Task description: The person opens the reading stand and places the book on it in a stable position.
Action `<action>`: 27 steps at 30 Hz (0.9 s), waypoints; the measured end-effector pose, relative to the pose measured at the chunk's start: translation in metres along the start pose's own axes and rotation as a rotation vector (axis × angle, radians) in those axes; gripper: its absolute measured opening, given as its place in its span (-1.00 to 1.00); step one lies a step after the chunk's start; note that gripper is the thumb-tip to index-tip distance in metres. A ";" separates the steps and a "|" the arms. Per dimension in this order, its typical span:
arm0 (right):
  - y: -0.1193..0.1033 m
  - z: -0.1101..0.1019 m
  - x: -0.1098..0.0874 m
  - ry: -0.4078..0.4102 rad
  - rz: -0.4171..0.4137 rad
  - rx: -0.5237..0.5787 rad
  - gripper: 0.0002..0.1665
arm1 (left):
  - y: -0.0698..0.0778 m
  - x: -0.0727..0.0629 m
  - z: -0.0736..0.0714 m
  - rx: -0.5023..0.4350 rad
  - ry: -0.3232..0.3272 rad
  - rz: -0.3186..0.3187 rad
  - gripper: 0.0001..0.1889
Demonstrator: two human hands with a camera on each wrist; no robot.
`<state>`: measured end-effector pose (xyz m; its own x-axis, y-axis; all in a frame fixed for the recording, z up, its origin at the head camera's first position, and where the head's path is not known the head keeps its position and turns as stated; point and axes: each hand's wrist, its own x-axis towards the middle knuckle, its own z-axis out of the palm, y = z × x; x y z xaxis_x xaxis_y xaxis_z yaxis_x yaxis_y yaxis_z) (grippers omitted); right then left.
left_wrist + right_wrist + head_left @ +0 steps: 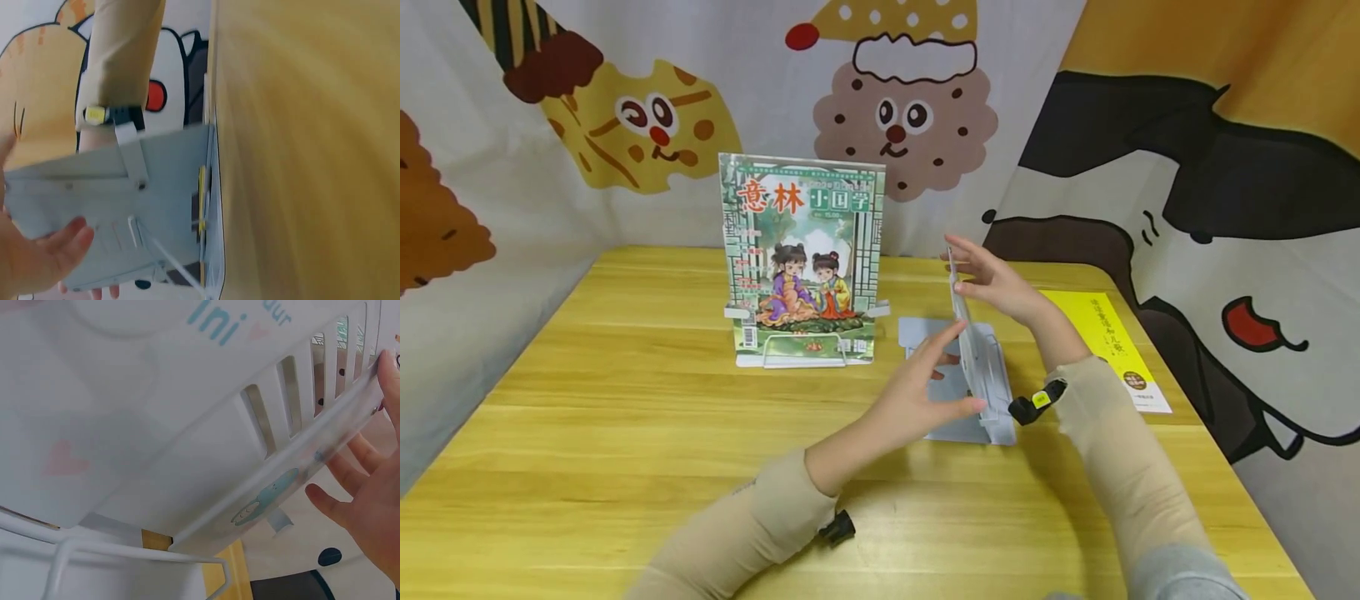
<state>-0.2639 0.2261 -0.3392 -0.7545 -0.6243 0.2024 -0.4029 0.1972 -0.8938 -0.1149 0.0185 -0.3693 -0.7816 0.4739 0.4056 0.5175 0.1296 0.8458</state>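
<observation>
A pale grey-blue folding book stand [992, 375] is on the table, its panel [169, 181] raised steeply from a flat base [958, 429]. My right hand [996, 287] pinches the panel's far upper edge between thumb and fingers. On the left side of the panel, my left hand [917, 379] spreads its fairly straight fingers and thumb against or close to the panel; exact contact is unclear. The right wrist view shows the panel's other face [156, 412], with slots, hearts and blue lettering, and a white wire holder [137, 550] below.
A green illustrated magazine [805, 258] stands upright on another stand, left of the hands. Behind the right forearm lies a yellow booklet [1101, 333]. The wooden table [587, 417] meets a cartoon-printed curtain [647, 50] at the back and right.
</observation>
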 end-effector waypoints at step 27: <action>0.016 -0.034 -0.039 0.412 0.230 -0.233 -0.13 | -0.022 0.037 -0.024 0.132 0.164 0.026 -0.38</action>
<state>-0.2580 0.2794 -0.3476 -0.9593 -0.2054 0.1939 -0.2720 0.4863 -0.8304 -0.1638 0.0121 -0.3642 -0.8083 0.3314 0.4866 0.5705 0.2371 0.7863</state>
